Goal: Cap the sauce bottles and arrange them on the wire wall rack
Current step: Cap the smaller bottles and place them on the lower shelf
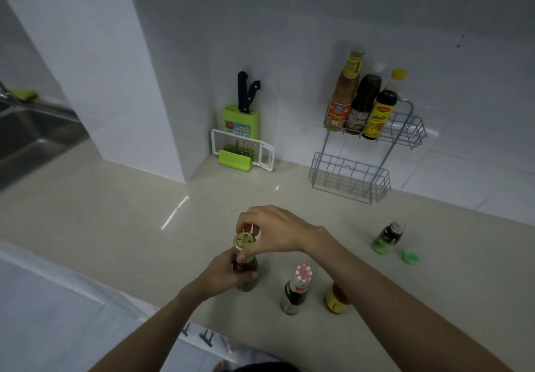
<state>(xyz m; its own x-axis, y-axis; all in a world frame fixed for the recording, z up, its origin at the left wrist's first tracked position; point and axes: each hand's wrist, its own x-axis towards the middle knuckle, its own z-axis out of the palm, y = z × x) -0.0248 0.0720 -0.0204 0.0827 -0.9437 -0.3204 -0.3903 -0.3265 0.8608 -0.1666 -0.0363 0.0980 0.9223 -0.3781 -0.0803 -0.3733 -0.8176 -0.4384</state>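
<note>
Landmark: wire rack [367, 151], two tiers, against the tiled wall at the back of the bench [115, 212].

- Upper tier of rack: three bottles upright, side by side: tall orange-label bottle [343, 96], dark bottle [363, 102], yellow-capped bottle [380, 113]. They touch or nearly touch.
- In front of rack, to its left, nearer the person: dark sauce bottle [247, 277], upright on the bench. Left hand [223, 273] is wrapped round its body. Right hand [275, 228] comes over from above, with thumb and fingertips pinching the gold cap [244, 240], which sits on the bottle's neck.
- Directly in front of rack, near the person: bottle with red-and-white cap [295, 290] and yellow-label bottle [335, 299], the latter partly hidden by the right forearm.
- Just in front of rack: green-label bottle [388, 238], with a loose green cap [410, 257] on the bench beside it.
- Left of rack, in the wall corner: green knife block [241, 116].
</note>
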